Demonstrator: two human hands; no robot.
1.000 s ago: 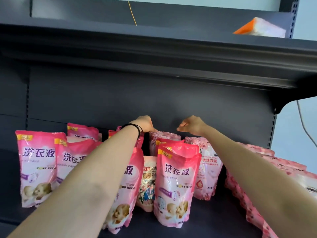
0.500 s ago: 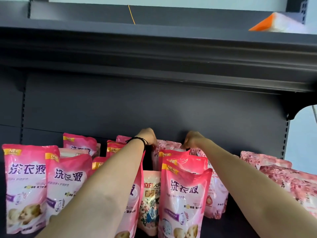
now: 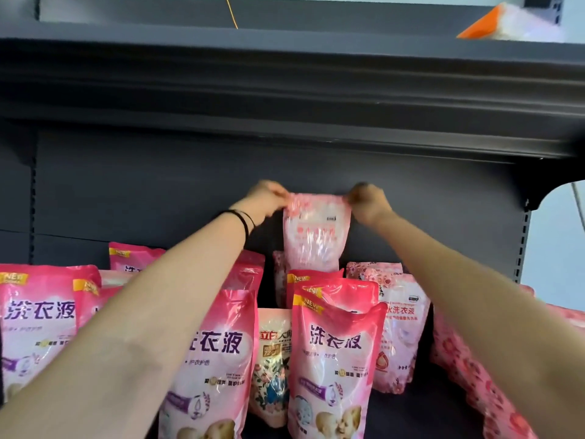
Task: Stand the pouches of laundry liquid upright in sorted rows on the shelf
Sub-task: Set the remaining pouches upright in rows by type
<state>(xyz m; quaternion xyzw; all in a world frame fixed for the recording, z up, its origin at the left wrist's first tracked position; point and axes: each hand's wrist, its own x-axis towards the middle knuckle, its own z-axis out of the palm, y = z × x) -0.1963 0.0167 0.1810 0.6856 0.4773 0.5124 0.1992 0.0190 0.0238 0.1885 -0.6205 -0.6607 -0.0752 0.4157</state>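
Note:
A pale pink flower-print pouch (image 3: 316,232) hangs in the air at the back of the shelf, above the standing ones. My left hand (image 3: 269,199) pinches its top left corner and my right hand (image 3: 368,202) pinches its top right corner. Below stand bright pink pouches (image 3: 335,350), (image 3: 218,353) with purple lettering, in rows towards the front. A beige flowered pouch (image 3: 273,359) stands between two of them. More pale flower-print pouches (image 3: 400,327) stand to the right. The lower end of the lifted pouch is hidden behind a bright pink one.
The dark grey upper shelf (image 3: 285,77) overhangs close above my hands. An orange and white pack (image 3: 493,26) lies on it at the right. Flower-print pouches (image 3: 474,375) lie flat at the right end. The shelf upright (image 3: 522,242) stands at the right.
Both hands have lifted the pale flower-print pouch up out of the back row; earlier they rested at its top among the other pouches. The camera has come closer.

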